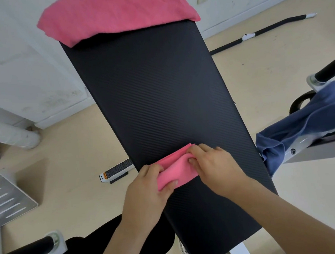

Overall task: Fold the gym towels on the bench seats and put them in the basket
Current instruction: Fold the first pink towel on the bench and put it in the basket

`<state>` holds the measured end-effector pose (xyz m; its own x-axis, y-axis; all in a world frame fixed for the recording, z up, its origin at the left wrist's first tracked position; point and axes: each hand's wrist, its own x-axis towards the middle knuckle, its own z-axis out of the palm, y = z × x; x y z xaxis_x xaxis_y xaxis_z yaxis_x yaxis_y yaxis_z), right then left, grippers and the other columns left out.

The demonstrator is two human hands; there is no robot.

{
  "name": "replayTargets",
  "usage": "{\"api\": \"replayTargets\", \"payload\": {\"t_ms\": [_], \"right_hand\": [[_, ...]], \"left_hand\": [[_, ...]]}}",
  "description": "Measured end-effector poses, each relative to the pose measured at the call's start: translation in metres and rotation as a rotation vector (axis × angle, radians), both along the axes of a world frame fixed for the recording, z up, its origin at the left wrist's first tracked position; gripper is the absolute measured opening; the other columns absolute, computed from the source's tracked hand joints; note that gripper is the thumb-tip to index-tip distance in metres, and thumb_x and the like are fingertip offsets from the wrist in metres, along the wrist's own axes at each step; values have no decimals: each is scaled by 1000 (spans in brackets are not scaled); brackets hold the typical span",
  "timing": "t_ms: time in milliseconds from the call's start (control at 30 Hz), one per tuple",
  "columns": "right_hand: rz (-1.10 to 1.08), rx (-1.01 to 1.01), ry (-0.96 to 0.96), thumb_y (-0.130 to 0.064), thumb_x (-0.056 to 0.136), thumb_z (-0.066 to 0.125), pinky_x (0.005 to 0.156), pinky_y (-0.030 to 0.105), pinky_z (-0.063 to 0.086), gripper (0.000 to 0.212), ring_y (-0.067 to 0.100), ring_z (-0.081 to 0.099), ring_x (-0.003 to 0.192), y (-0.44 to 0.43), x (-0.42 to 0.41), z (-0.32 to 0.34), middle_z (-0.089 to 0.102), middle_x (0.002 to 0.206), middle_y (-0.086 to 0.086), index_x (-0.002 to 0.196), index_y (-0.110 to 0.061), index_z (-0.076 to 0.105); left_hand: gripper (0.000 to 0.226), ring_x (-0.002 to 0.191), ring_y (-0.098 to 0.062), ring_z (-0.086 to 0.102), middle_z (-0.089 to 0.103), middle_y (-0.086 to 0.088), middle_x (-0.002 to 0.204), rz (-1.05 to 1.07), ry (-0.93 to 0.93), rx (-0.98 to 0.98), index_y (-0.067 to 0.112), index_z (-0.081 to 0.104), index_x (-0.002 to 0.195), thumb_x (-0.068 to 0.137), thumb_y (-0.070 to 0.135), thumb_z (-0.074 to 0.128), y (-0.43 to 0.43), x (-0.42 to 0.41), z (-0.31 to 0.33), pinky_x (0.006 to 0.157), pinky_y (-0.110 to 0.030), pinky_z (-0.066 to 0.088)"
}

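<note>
A small pink towel (176, 168), folded into a narrow bundle, lies across the near part of the black bench seat (152, 92). My left hand (147, 189) grips its near left end, thumb on top. My right hand (214, 165) pinches the bundle's right side with curled fingers. A larger pink towel (114, 14) is draped over the far end of the bench. A blue towel (303, 122) hangs over gym equipment at the right. No basket is in view.
Black padded bars lie on the beige floor at the far right (274, 27). A grey metal plate (8, 197) sits at the left. Black rollers stick out at the lower left (23, 251) and right (329, 67). White wall behind.
</note>
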<state>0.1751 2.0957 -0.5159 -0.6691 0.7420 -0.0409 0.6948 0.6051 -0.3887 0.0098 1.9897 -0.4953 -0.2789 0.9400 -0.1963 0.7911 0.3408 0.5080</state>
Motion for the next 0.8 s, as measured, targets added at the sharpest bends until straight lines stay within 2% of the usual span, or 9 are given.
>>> {"api": "replayTargets", "payload": {"t_ms": [67,167,233,333,433,533,633,733,800], "right_hand": [[12,25,-4,-20,92,59,56,37,54,9,20,56,53,1,-4,4,60,80,0,97,-13,62],[-17,-178,-40,-49,98,35,75,35,51,41,20,60,74,9,-4,12,49,110,-6,126,-23,46],[-4,-205,-114,-61,92,39,79,33,51,57,20,60,83,12,-4,15,41,123,-7,139,-30,34],[-2,-167,-197,-58,91,46,77,31,51,55,21,58,84,10,-10,17,40,128,-5,140,-34,37],[-38,-97,-207,-54,90,52,85,34,47,48,20,58,91,9,-16,17,44,123,-3,131,-30,48],[19,60,-185,-47,77,71,82,40,47,43,21,54,104,11,-20,13,53,116,0,111,-22,64],[168,119,-238,-38,69,78,76,39,51,45,23,57,110,12,-22,12,57,115,2,105,-16,62],[354,110,-317,-33,76,69,78,38,45,37,22,56,106,17,-19,26,59,111,1,106,-15,55],[401,0,-336,-30,83,57,87,40,38,29,19,54,96,23,-18,47,57,102,-3,106,-18,45]], "left_hand": [[33,82,-5,56,54,16,96,42,14,43,26,56,106,87,52,54,-1,-1,-4,68,-20,44],[38,79,-9,57,56,12,95,73,49,72,22,56,107,90,52,42,3,2,-8,65,-23,44],[41,77,-12,59,57,9,94,99,80,68,21,55,107,89,54,40,6,4,-10,63,-27,46],[43,80,-17,56,53,3,97,129,241,59,22,56,115,87,53,49,6,5,-14,54,-30,50],[38,90,-16,49,48,3,100,144,326,83,23,64,107,82,51,60,4,3,-16,54,-26,47],[33,91,-14,49,50,6,101,126,263,37,24,59,100,82,51,61,7,3,-15,60,-28,49],[31,83,-13,51,53,11,88,145,90,-5,26,50,90,78,47,69,12,-1,-14,69,-31,49],[33,72,-8,56,57,14,74,219,-118,-79,33,48,79,68,44,77,15,-8,-5,70,-38,51],[32,71,-5,56,59,14,73,240,-244,-77,33,51,77,65,35,80,12,-12,13,68,-30,50]]}}
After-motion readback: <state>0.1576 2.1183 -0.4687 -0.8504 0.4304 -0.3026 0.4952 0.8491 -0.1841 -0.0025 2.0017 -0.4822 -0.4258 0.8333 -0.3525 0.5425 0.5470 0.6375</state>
